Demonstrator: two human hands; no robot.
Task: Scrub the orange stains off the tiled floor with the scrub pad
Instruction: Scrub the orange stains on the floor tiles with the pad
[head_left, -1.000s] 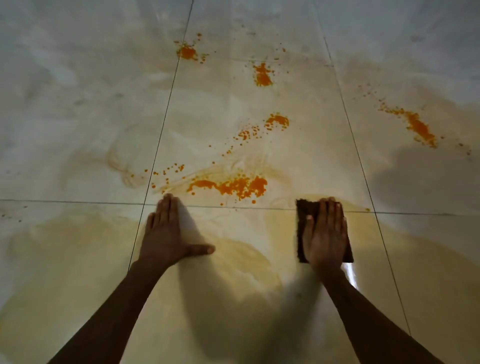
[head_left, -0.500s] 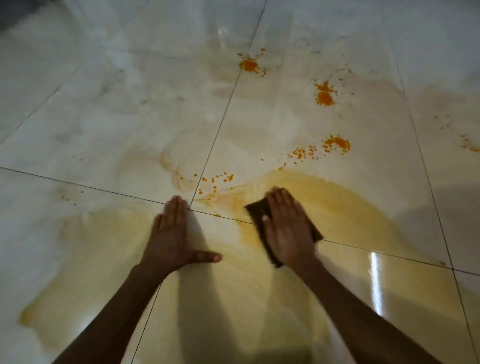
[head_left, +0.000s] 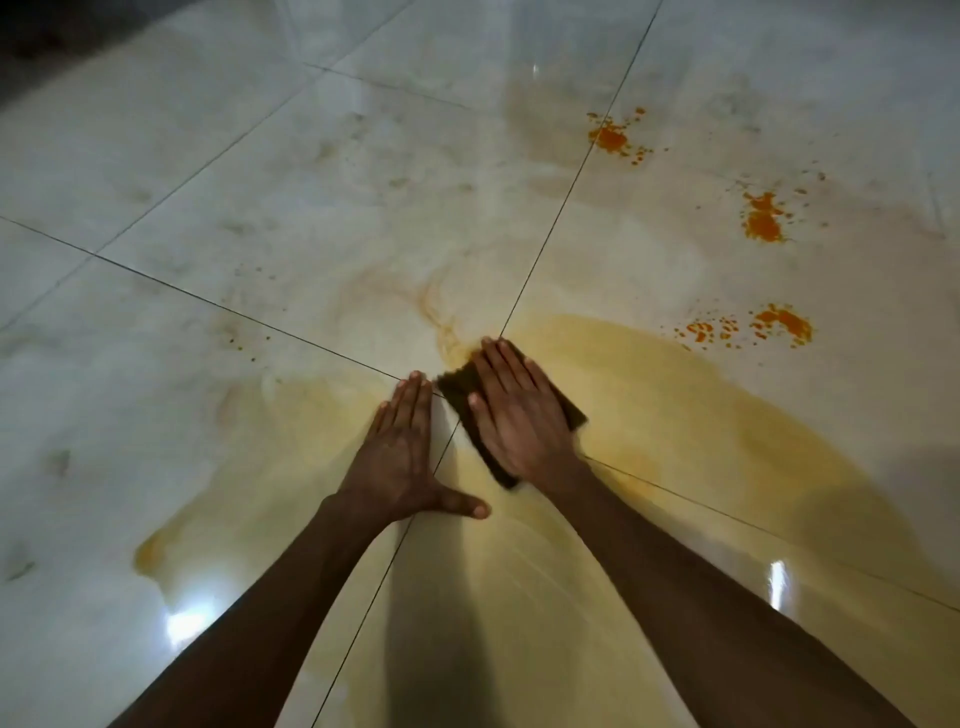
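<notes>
Glossy pale tiled floor (head_left: 311, 208) fills the whole view, marble-like veining, thin dark grout lines (head_left: 550, 228) crossing just in front of the hands. Dim room; top-left corner goes dark, can't tell what's there. Two bright light reflections on the wet tile, lower left (head_left: 182, 623) and lower right (head_left: 776, 584).

Big yellow-tan wet smear (head_left: 701, 415) spreads from the grout crossing out to the right and down under both arms, plus a paler lobe (head_left: 249, 467) to the left with a darker rim at its edge.

Three orange stains unscrubbed on the right-hand tile: far one (head_left: 613, 137) beside the grout line, middle one (head_left: 762, 218), near one (head_left: 779, 322) with a speckle trail toward the smear's edge. Faint small specks (head_left: 249, 343) on the left tile.

Both forearms bare, coming in from the bottom edge.

Right hand (head_left: 519, 415): flat, fingers extended and together, palm pressing down on the scrub pad (head_left: 460, 389), not curled around it. Pad is dark brown, rectangular, lying on the floor at the grout crossing, corners showing past the hand at left, right and near the wrist. Slight motion blur on the hand.

Left hand (head_left: 400, 457): flat on the tile, holding nothing, thumb splayed to the right, fingertips just beside the pad's left corner.
</notes>
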